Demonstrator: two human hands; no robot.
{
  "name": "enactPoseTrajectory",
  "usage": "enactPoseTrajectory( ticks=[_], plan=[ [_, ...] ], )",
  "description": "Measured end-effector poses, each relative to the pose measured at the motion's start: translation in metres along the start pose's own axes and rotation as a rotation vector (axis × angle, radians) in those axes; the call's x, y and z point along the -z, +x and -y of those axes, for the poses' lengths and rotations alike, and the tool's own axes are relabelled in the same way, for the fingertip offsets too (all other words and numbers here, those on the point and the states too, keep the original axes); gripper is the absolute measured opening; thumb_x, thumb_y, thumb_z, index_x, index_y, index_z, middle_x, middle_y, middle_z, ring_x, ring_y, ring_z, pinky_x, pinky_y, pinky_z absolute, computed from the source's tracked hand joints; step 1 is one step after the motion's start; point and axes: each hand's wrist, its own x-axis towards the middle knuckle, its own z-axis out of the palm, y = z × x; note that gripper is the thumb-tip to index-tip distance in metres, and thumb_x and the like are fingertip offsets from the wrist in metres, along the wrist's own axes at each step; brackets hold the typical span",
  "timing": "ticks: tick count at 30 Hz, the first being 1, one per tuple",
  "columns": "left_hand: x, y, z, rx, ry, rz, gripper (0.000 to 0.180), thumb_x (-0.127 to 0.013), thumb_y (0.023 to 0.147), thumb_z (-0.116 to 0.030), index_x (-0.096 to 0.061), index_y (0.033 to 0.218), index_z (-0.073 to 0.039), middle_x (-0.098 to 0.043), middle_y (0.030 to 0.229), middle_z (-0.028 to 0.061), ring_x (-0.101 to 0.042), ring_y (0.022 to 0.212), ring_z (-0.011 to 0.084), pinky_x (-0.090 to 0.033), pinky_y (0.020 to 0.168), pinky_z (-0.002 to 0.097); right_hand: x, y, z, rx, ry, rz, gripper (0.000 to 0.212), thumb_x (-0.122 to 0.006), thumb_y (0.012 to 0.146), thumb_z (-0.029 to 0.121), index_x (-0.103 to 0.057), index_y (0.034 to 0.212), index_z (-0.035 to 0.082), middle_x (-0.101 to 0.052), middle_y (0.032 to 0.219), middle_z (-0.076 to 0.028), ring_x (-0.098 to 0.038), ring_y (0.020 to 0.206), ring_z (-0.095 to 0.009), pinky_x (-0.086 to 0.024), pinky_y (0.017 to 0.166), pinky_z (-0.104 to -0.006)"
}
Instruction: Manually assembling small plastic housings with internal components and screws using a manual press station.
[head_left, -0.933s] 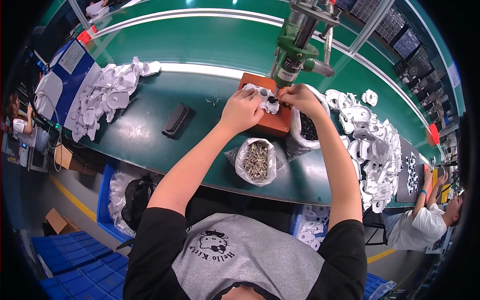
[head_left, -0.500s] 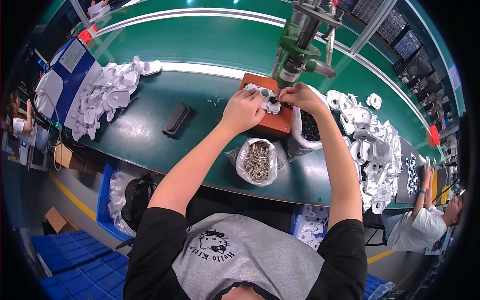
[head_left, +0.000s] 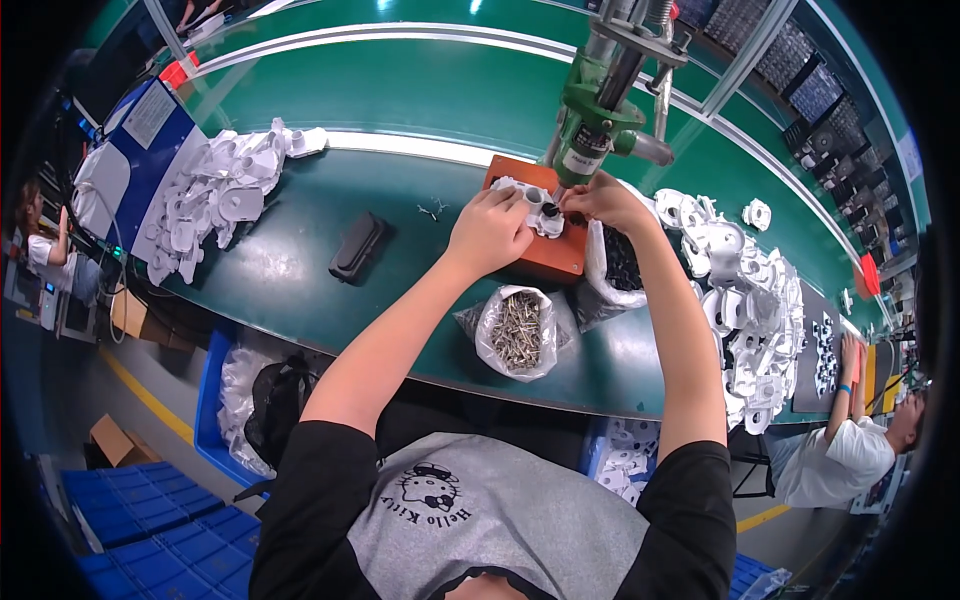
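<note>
My left hand (head_left: 490, 228) presses a white plastic part (head_left: 543, 222) onto an orange block (head_left: 553, 256), its fingers closed over the part's left side. A small black piece (head_left: 550, 210) shows in the part's right half. Just beside that piece, my right hand (head_left: 608, 203) has its fingertips pinched together. Whatever lies between them is too small to make out. Directly above stands a green hand press (head_left: 588, 130), its lower end close to my right fingers. An open plastic bag of metal pins (head_left: 517, 330) sits in front of the block, and a bag of black pieces (head_left: 622, 262) is under my right forearm.
White plastic parts lie heaped at the right (head_left: 755, 300) and left (head_left: 225, 190). A dark case (head_left: 357, 247) and a few small metal bits (head_left: 432, 210) rest on the green tabletop (head_left: 290, 285). At the far right a co-worker (head_left: 835, 450) handles small pieces.
My right fingertips have drawn slightly to the right of the black piece. My left hand stays on the white part. The whole view has shifted a little.
</note>
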Motion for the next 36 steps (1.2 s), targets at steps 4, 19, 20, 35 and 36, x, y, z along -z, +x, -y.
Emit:
enactPoseTrajectory(
  ticks=[4,19,20,35,36],
  plan=[
    [0.001,0.0,0.001,-0.002,0.014,-0.002,0.009,-0.059,0.07,-0.006,-0.058,0.076,0.0,-0.066,0.09,0.0165,-0.063,0.086,0.0318,-0.05,0.08,0.0417,0.0,-0.003,0.008,-0.032,0.065,0.051,0.011,-0.067,0.076,0.012,-0.062,0.075,0.002,-0.063,0.073,0.001,-0.054,0.062,-0.006,-0.038,0.052,-0.0219],
    [-0.001,-0.001,0.002,0.013,0.022,0.023,0.013,-0.059,0.069,-0.009,-0.06,0.078,0.0,-0.067,0.094,0.0173,-0.063,0.093,0.0308,-0.049,0.085,0.0411,-0.003,0.006,-0.004,-0.054,0.044,0.02,0.014,-0.074,0.074,0.012,-0.062,0.075,0.006,-0.057,0.066,0.003,-0.051,0.056,-0.007,-0.039,0.049,-0.0233],
    [-0.001,0.0,0.001,0.011,0.022,0.024,0.013,-0.059,0.069,-0.009,-0.06,0.079,0.0,-0.067,0.094,0.0174,-0.063,0.093,0.0309,-0.049,0.085,0.0412,-0.003,0.007,-0.007,-0.025,-0.004,0.016,0.014,-0.074,0.073,0.013,-0.062,0.075,0.006,-0.057,0.066,0.003,-0.051,0.056,-0.007,-0.039,0.049,-0.0236],
    [0.005,-0.006,0.007,0.043,0.025,0.049,0.021,-0.059,0.069,-0.012,-0.06,0.087,-0.001,-0.066,0.094,0.0167,-0.062,0.095,0.0312,-0.048,0.087,0.042,0.113,0.035,0.038,0.165,0.7,-0.578,0.035,-0.05,0.092,0.033,-0.051,0.111,0.004,-0.063,0.09,-0.014,-0.062,0.085,-0.026,-0.051,0.072,-0.0373],
    [0.004,-0.004,0.005,0.033,0.018,0.055,0.023,-0.06,0.069,-0.012,-0.061,0.089,-0.001,-0.066,0.094,0.0165,-0.062,0.095,0.0313,-0.048,0.087,0.042,0.135,0.04,0.057,0.208,0.867,-0.614,0.045,-0.052,0.091,0.039,-0.045,0.119,0.004,-0.062,0.094,-0.017,-0.061,0.089,-0.03,-0.051,0.076,-0.0412]
  ],
)
